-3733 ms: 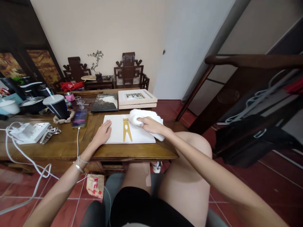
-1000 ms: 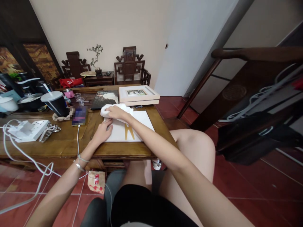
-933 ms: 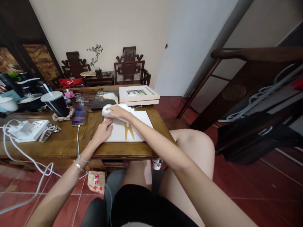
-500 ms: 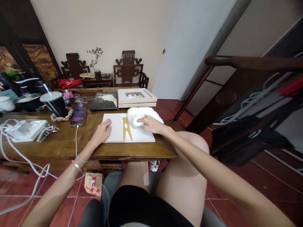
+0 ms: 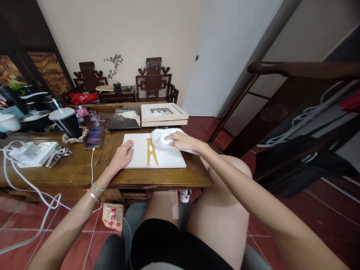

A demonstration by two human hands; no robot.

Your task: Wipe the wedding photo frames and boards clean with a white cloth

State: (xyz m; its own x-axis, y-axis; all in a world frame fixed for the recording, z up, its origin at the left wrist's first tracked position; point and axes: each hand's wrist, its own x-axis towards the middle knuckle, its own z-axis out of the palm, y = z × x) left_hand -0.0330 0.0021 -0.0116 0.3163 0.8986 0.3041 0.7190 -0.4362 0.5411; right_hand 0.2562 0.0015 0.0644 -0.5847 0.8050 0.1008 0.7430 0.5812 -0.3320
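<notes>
A white board (image 5: pixel 137 159) with a yellow cat-shaped figure (image 5: pixel 151 152) on it lies flat near the front edge of the wooden table (image 5: pixel 163 180). My left hand (image 5: pixel 123 154) rests on the board's left edge, fingers stretched out, holding nothing. In my right hand (image 5: pixel 182 141) is a bunched white fluffy cloth (image 5: pixel 161 138), pressed on the board's upper right part. The cloth touches the top of the yellow figure, and its tail hangs past the board's right edge. My right palm and some fingertips are hidden.
Behind the board lie a dark picture (image 5: pixel 124 119) and stacked light frames (image 5: pixel 165 122). To the left are a phone (image 5: pixel 94 138) on a cable, a lidded cup (image 5: pixel 67 122) and a power strip (image 5: pixel 46 154). A wooden rail (image 5: pixel 270 68) stands at right; a paper bag (image 5: pixel 113 216) sits below.
My right hand has shifted slightly, its fingers lying flatter over the white cloth, which looks more squashed. My left hand stays on the board's edge. The whole view has shifted a little.
</notes>
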